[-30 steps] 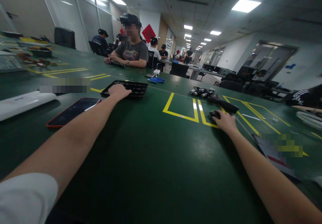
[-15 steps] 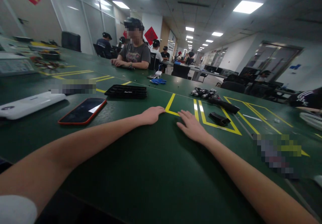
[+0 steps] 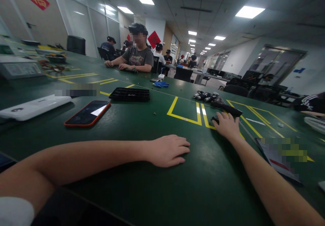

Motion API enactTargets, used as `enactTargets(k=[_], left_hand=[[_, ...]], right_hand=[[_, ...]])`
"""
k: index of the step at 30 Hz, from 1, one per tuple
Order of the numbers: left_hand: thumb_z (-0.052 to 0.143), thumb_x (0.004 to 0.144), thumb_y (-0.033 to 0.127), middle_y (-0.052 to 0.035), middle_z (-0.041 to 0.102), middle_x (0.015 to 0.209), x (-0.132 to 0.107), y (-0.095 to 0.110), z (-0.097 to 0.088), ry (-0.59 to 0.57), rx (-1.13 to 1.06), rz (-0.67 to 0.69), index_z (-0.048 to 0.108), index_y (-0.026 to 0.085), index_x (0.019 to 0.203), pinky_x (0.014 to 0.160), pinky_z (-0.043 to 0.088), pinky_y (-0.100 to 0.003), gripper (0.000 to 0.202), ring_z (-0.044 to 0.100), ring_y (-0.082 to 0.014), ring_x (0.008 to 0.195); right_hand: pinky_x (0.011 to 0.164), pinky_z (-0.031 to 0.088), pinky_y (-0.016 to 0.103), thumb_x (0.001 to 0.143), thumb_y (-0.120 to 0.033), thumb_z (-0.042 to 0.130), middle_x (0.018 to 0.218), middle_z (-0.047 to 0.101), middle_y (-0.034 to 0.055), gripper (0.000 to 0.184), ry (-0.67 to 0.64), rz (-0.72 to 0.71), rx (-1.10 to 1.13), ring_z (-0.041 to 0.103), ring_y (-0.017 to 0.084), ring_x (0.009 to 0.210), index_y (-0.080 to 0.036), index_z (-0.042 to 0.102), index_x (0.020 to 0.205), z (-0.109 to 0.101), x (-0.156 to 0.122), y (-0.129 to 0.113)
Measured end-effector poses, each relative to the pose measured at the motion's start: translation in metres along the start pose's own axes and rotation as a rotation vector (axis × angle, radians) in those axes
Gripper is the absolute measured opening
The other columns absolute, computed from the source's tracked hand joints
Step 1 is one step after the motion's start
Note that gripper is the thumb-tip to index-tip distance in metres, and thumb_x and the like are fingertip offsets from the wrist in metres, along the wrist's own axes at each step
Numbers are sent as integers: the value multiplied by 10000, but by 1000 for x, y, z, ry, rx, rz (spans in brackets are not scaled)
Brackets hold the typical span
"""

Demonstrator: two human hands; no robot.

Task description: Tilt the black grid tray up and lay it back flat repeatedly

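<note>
My left hand (image 3: 170,150) lies palm down on the green table (image 3: 142,192), fingers stretched and a little apart, with nothing in it. Further out on the right, my right hand (image 3: 228,126) is over a small black part (image 3: 215,118), its fingers spread; most of that part is hidden beneath the hand. Just behind the fingers rests a longer black piece (image 3: 230,109). Yellow tape (image 3: 184,119) marks boxes on the table in front of my hands.
A phone in an orange case (image 3: 87,113), a white device (image 3: 37,107) and a black slatted panel (image 3: 130,94) lie on the left. Black cables with metal connectors (image 3: 205,96) and a blue glove (image 3: 160,84) lie farther back. Across the table sits a person (image 3: 139,56).
My left hand has drawn back towards me and flattened on the table. My right hand has moved right, from beside the tape corner onto the small black part.
</note>
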State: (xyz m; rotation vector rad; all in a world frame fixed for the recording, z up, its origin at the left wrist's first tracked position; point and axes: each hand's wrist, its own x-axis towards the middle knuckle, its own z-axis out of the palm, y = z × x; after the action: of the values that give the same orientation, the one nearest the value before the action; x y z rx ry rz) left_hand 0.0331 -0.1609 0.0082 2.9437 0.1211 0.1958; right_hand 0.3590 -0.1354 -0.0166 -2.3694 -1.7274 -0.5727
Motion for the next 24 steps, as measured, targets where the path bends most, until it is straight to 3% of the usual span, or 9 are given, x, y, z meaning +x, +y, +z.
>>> enactTargets(k=[3, 5, 7, 10, 13, 16, 20, 24], left_hand=[[445, 916, 329, -104, 518, 1322, 2, -1, -2, 34, 3, -10, 518, 168, 1233, 1010, 352, -334, 362, 455, -207, 1227], [436, 916, 322, -108, 568, 1233, 4, -11, -4, 86, 90, -73, 547, 156, 1170, 932, 400, -340, 323, 520, -220, 1123], [429, 912, 317, -121, 610, 1091, 5, -29, -8, 163, 238, -225, 578, 139, 1071, 829, 432, -346, 282, 568, -230, 972], [419, 907, 391, -141, 619, 966, 3, -63, -17, 230, 401, -587, 558, 124, 1057, 692, 448, -323, 336, 586, -237, 838], [389, 923, 359, -162, 634, 922, -4, -93, -21, 115, 416, -839, 543, 102, 1064, 656, 457, -322, 332, 612, -262, 834], [411, 909, 220, -163, 646, 924, -11, -108, -19, 48, 319, -806, 567, 104, 984, 728, 460, -359, 208, 620, -278, 890], [592, 783, 157, -115, 654, 842, -13, -120, -24, 416, -199, -927, 562, 134, 742, 775, 458, -330, 56, 619, -246, 878], [487, 818, 140, -63, 614, 684, -18, -152, -56, 662, -472, -1092, 498, 144, 682, 543, 459, -232, 136, 581, -134, 571]], right_hand=[[1001, 335, 503, 883, -382, 332, 1274, 526, 189, 503, -118, -4, 28, 447, 330, 1203, -137, 476, 1298, 17, 0, 18], [964, 377, 450, 887, -373, 317, 1269, 520, 195, 505, -121, -8, 39, 446, 316, 1199, -132, 474, 1302, 23, 1, 21], [943, 387, 455, 892, -376, 301, 1271, 516, 191, 506, -111, 0, 37, 438, 322, 1201, -140, 470, 1306, 24, 1, 20], [937, 388, 449, 894, -382, 300, 1268, 518, 180, 502, -102, 5, 45, 437, 319, 1199, -153, 468, 1307, 24, 2, 18], [934, 386, 458, 891, -370, 316, 1264, 518, 184, 493, -99, 10, 49, 439, 330, 1192, -153, 470, 1306, 25, 2, 18], [938, 379, 473, 891, -370, 322, 1261, 517, 194, 496, -99, 9, 51, 439, 345, 1184, -149, 466, 1311, 26, 2, 19], [953, 370, 466, 892, -368, 321, 1260, 514, 209, 503, -106, 3, 55, 441, 353, 1178, -130, 471, 1310, 23, 2, 17], [972, 359, 462, 888, -368, 332, 1261, 516, 209, 504, -109, 2, 61, 446, 354, 1174, -127, 474, 1308, 21, 1, 16]])
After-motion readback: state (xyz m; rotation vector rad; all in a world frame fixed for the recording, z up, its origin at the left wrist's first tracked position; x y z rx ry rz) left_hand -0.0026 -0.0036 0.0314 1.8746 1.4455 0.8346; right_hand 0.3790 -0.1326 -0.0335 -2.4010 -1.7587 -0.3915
